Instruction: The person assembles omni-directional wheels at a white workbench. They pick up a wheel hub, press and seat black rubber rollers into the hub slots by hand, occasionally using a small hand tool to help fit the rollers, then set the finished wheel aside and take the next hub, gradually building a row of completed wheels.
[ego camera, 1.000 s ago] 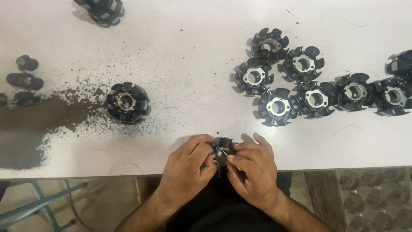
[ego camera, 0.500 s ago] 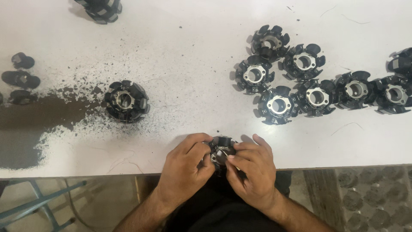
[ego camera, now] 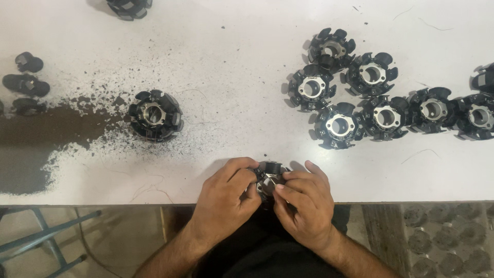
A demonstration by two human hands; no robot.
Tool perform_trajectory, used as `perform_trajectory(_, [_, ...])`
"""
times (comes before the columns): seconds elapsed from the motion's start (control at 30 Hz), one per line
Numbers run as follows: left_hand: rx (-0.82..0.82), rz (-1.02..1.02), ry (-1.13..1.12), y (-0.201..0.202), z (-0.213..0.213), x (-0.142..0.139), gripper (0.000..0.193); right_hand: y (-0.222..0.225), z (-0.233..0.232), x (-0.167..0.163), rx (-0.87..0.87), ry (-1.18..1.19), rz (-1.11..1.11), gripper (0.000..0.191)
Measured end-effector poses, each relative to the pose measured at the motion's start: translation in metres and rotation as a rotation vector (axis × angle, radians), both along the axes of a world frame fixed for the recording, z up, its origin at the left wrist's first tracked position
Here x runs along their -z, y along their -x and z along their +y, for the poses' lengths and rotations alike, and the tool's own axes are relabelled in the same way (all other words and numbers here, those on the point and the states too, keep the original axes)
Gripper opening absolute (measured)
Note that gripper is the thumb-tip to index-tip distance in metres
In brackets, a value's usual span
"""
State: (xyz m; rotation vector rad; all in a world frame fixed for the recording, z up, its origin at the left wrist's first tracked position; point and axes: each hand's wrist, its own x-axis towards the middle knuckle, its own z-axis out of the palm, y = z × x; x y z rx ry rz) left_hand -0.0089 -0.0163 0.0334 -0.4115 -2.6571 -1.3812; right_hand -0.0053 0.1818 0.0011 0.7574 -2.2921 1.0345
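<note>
1. At the near edge of the white table, both hands unmoved since half a second ago, still bunched around the small black part; whole view slid slightly rightward, nothing on the table shifted.
2. Left hand: fingers curled and pressed against the part's left side, thumb on top.
3. Right hand: thumb and forefinger pinched on the part's right edge, remaining fingers wrapped beneath.
4. Small black part: round, finned, black plastic with a glint of bare metal at its centre, mostly hidden between the fingers, held right over the table's edge.
5. Well apart to the left, lone wheel-shaped piece: black lobes around a dull metal hub, thin reddish wire at its base.
6. Around and left of that, dark gritty dust, thick brown smear thinning into scattered specks.
7. Far right, cluster of finned wheels, matte black with pale metal bores, touching one another.
8. Far left, small black caps, rounded and separate.
</note>
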Motion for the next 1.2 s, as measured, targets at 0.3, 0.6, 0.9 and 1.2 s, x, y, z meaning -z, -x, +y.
perform_trajectory(0.3, [0.009, 0.026, 0.004, 0.001, 0.001, -0.004, 0.014, 0.002, -0.003, -0.002, -0.013, -0.005, 0.008, 0.032])
perform_trajectory(0.6, [0.034, 0.063, 0.022, -0.004, -0.003, -0.004, 0.013, 0.008, -0.002, -0.015, 0.006, -0.082, -0.012, 0.031])
perform_trajectory(0.9, [-0.586, 0.275, 0.437, 0.029, -0.114, -0.047, 0.088, 0.061, 0.061, -0.04, 0.069, -0.231, -0.076, 0.029])
perform_trajectory(1.2, [-0.403, -0.087, 0.633, 0.066, -0.097, -0.079, 0.108, 0.062, 0.077, -0.054, 0.27, -0.066, 0.059, 0.022])
